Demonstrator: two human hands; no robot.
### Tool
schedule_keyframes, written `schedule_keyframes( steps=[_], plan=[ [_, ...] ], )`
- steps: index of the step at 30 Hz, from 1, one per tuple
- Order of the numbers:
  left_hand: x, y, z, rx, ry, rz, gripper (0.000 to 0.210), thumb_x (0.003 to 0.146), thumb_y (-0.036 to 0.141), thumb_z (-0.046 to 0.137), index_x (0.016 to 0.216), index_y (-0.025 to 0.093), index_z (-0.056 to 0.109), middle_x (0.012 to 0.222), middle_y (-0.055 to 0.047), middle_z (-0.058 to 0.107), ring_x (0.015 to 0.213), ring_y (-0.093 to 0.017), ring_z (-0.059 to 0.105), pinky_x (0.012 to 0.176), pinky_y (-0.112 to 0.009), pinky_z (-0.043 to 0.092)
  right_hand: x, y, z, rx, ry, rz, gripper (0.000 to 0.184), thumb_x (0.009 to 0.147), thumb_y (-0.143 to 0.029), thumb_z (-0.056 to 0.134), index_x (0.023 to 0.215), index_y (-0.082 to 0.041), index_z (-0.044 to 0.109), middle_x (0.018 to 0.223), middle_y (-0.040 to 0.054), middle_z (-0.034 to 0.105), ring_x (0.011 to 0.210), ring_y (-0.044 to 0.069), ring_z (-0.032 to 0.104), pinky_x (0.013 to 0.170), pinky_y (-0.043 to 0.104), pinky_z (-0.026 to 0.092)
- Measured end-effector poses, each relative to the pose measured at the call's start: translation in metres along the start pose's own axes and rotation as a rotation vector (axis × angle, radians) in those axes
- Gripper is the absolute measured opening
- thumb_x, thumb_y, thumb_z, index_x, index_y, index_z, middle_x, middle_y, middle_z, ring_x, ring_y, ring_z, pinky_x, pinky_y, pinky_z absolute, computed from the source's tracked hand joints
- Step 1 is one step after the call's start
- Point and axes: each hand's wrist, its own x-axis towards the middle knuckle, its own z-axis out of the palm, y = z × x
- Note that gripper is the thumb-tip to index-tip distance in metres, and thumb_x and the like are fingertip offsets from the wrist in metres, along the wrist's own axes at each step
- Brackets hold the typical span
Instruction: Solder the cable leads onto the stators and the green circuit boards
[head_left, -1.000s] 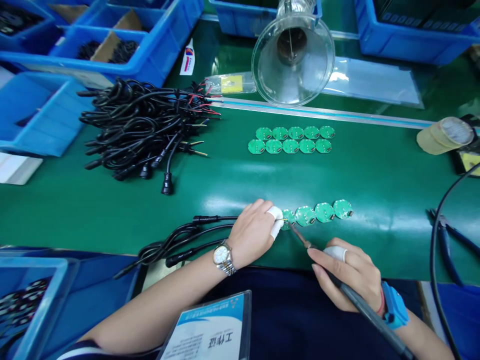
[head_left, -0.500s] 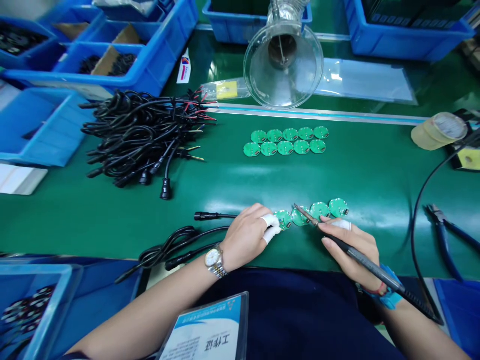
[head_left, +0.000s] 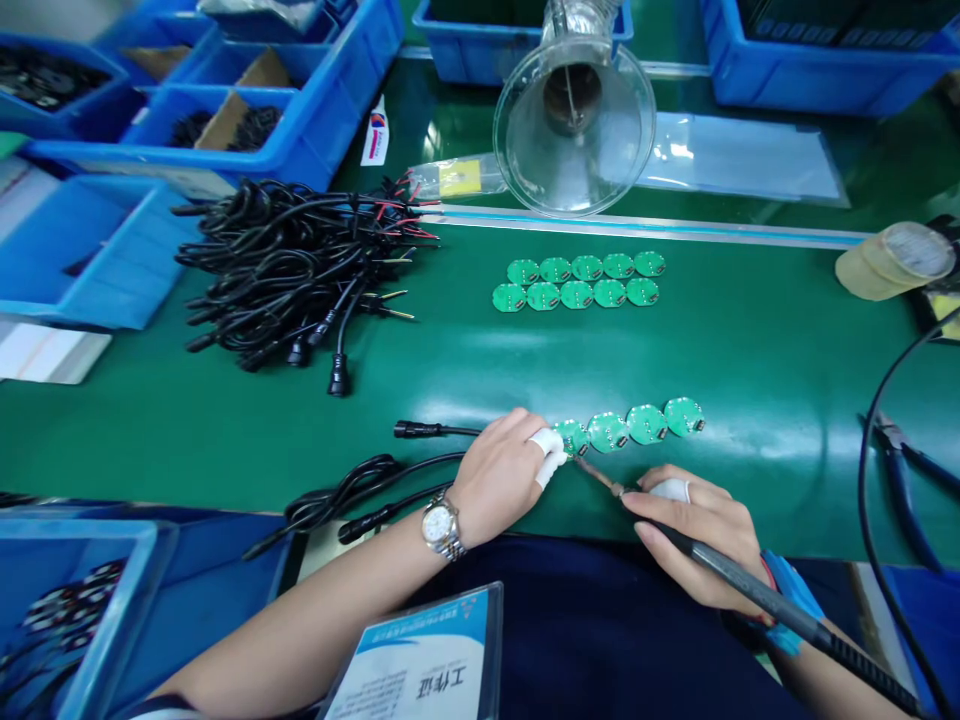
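Observation:
My left hand, with white covers on its fingers, is closed in a pinch at the left end of a row of round green circuit boards. A black cable runs under this hand; its wire end is mostly hidden by the fingers. The leftmost board lies right at the fingertips. My right hand grips a soldering iron like a pen. The iron's tip is at the lower edge of that leftmost board, close to my left fingertips. More boards continue the row to the right.
Two rows of green boards lie farther back. A heap of black cables is at left, near blue bins. A clear fume hood hangs behind. Cutting pliers, the iron's cord and a yellowish roll are at right.
The soldering iron's tip has moved left and down, from above the second board to the lower edge of the leftmost one. My left hand keeps its pinch there.

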Motion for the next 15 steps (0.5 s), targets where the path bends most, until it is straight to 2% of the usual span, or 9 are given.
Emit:
schedule_keyframes(
  steps=[15],
  plan=[
    [0.0,0.0001,0.001,0.024,0.011,0.004,0.023,0.088,0.026,0.042,0.077,0.015,0.06,0.077,-0.005,0.058,0.075,-0.019,0.046,0.071,-0.033,0.041,-0.0021,0.0022,0.0021,-0.013,-0.022,-0.027,0.035,0.069,-0.003,0.058,0.102,-0.015,0.061,0.07,0.0042,0.059,0.073,0.016,0.058,0.065,0.032,0.052]
  ],
)
